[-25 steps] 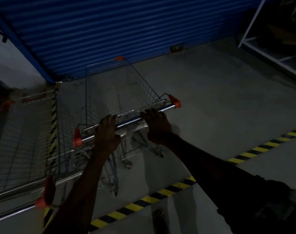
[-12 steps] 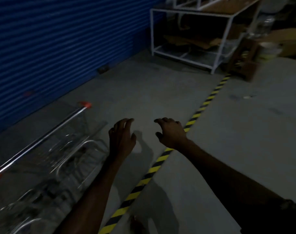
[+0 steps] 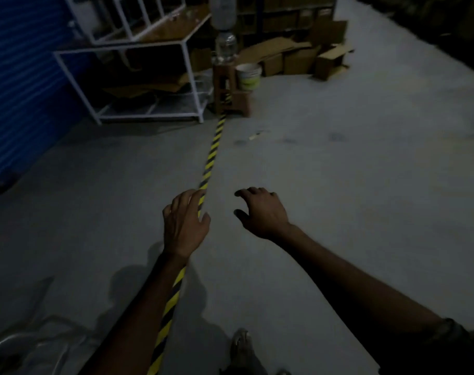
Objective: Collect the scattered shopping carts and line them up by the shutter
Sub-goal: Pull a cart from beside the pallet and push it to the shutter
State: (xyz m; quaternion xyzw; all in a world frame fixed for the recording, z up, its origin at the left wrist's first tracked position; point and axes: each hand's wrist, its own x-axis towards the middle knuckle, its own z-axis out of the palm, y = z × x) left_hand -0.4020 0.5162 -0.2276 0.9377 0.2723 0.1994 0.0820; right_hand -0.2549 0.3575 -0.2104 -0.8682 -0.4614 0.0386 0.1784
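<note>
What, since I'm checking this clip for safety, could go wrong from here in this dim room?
1. The striped tape leads straight to a stool with a bottle on top; following the line in this poor light, the person could knock it over.
2. A pale scrap lies on the floor ahead, a possible slip.
3. Blurred cart wire sits close at lower left, where a leg might catch.

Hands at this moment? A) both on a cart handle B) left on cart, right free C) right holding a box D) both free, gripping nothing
D: the left hand and right hand hover above the floor, holding nothing.
</note>
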